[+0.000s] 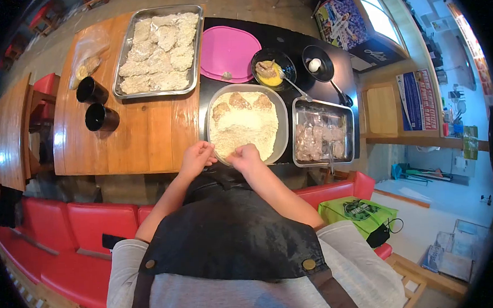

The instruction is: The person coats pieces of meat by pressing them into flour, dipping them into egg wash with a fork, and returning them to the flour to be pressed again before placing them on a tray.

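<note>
Head view, looking down. Fingers point(236, 153) of the right hand point(245, 157) curled loosely, tips down in the breadcrumbs at the near rim of the crumb tray point(281, 131); whether pinching anything, impossible to tell. Fingers of the left hand point(196, 158) bent and half closed, resting at the tray's near left rim, nothing visibly gripped. Both hands close together, just apart, at the near edge of the surface point(151, 138).

Inside the crumb tray, at its far end: three breaded pieces point(239, 102) lying side by side on the crumbs. Just right of it, touching or nearly so: a metal pan of raw cutlets point(322, 132), near the right end of the surface. Beyond the crumb tray: a black bowl of beaten egg point(274, 69) holding a piece of meat, with a spoon point(295, 86) leaning out toward the metal pan. Right of that, a second black bowl with a whole egg point(314, 64). Left of the egg bowl, a pink cutting board point(230, 53).

Toward the far left of the surface: a large metal tray of finished breaded cutlets point(159, 50), filled edge to edge. Left of it, two black cups point(96, 103) lying on their sides, and a clear plastic bag point(88, 56) near the far left corner.

Below the hands: a dark apron point(228, 238) over grey sleeves, red bench seats point(83, 229) underneath, a green bag point(358, 212) on the seat to the right.
</note>
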